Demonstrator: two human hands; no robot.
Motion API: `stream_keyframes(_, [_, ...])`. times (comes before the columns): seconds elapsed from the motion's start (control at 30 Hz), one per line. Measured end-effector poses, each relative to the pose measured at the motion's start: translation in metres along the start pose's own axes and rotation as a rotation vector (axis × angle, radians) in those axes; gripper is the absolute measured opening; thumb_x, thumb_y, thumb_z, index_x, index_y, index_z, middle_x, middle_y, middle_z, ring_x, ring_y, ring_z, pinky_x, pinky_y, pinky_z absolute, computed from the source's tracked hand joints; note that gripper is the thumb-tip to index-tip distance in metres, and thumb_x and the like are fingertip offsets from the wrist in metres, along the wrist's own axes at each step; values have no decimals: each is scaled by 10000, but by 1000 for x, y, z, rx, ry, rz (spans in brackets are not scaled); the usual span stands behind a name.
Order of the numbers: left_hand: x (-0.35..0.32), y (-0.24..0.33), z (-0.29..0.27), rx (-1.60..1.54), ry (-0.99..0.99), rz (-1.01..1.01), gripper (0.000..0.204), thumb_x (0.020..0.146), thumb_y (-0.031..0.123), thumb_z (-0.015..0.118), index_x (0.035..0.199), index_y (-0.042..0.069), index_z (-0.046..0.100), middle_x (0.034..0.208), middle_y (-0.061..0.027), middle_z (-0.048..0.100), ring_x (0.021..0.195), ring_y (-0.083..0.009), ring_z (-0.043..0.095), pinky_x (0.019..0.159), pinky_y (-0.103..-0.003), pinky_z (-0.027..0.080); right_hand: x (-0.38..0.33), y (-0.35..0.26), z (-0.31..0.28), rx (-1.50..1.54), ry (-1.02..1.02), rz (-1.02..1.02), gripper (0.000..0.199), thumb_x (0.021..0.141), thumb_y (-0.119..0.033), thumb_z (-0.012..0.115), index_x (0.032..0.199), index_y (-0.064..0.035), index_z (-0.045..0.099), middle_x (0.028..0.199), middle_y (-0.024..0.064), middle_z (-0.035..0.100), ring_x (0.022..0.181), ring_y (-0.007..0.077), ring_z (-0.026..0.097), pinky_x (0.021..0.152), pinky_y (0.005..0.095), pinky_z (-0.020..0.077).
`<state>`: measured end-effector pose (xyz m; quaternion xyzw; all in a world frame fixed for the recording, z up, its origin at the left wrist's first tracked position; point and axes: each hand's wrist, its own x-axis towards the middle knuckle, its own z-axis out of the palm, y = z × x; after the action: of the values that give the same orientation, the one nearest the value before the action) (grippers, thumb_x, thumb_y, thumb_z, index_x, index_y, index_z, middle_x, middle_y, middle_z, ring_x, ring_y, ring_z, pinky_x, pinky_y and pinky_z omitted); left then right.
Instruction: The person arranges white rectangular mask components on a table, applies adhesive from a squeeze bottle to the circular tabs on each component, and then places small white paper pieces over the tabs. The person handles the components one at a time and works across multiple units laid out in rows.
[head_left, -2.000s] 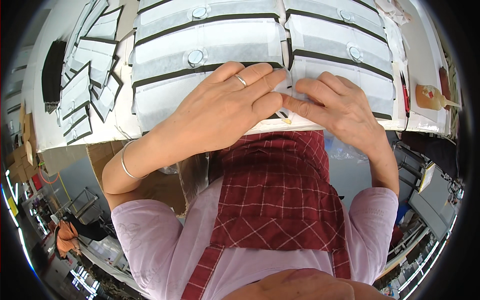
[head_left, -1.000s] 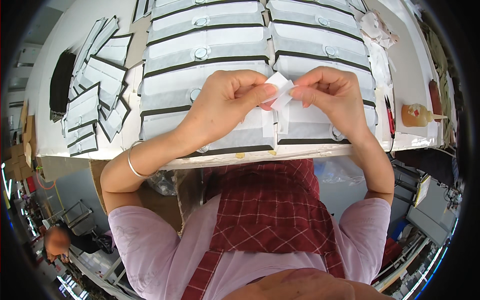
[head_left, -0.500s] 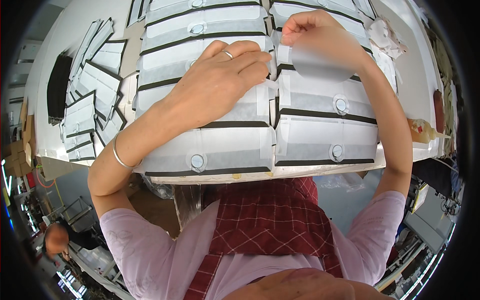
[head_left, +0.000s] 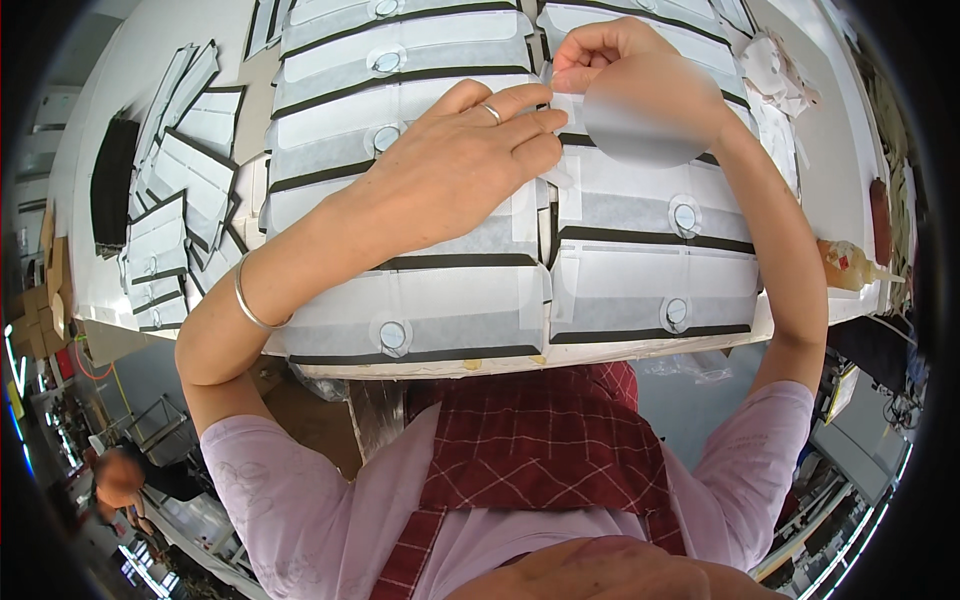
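Observation:
My left hand (head_left: 478, 160), with a ring on one finger, reaches across the left column of pale panels. Its fingers are bent together at the gap between columns, and a small translucent strip (head_left: 560, 179) pokes out beneath the fingertips. Just beyond, my right hand (head_left: 628, 65) pinches at the left edge of a pale panel (head_left: 630, 188) in the right column; what lies in the pinch is too small to make out. A blurred patch covers part of this hand. The panels overlap in rows, each with a black edge strip, many showing a round disc (head_left: 392, 335).
Loose black-edged panels (head_left: 195, 170) lie fanned at the left beside a black bundle (head_left: 117, 185). Crumpled white paper (head_left: 778, 75) sits far right, and a nozzle bottle (head_left: 850, 265) lies at the right edge. Another person (head_left: 125, 485) is at lower left.
My left hand has shifted slightly right, the translucent strip moving with it. My right fingers have moved a little left, so both hands' fingertips are closer together.

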<state>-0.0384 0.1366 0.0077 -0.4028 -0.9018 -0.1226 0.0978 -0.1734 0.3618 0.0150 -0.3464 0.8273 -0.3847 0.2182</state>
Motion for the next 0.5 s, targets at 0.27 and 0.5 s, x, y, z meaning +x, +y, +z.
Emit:
stream_keyframes(0.27, [2, 2, 1, -20, -4, -7, 166, 921, 62, 580, 1079, 39, 625, 1422, -82, 628, 1399, -266, 493, 1058, -403, 399, -29, -13, 9, -671, 263, -339, 119, 896, -116, 712, 989, -43, 729, 888, 2, 657, 715, 118, 626, 644, 299, 509])
stream_keyframes(0.5, [-1, -9, -14, -355, 220, -351, 167, 965, 177, 688, 1042, 37, 738, 1063, -42, 752, 1107, -189, 661, 892, -326, 505, -41, -22, 22, -1054, 231, -517, 206, 910, -103, 651, 1094, -39, 717, 1001, 25, 688, 923, 148, 690, 670, 318, 559])
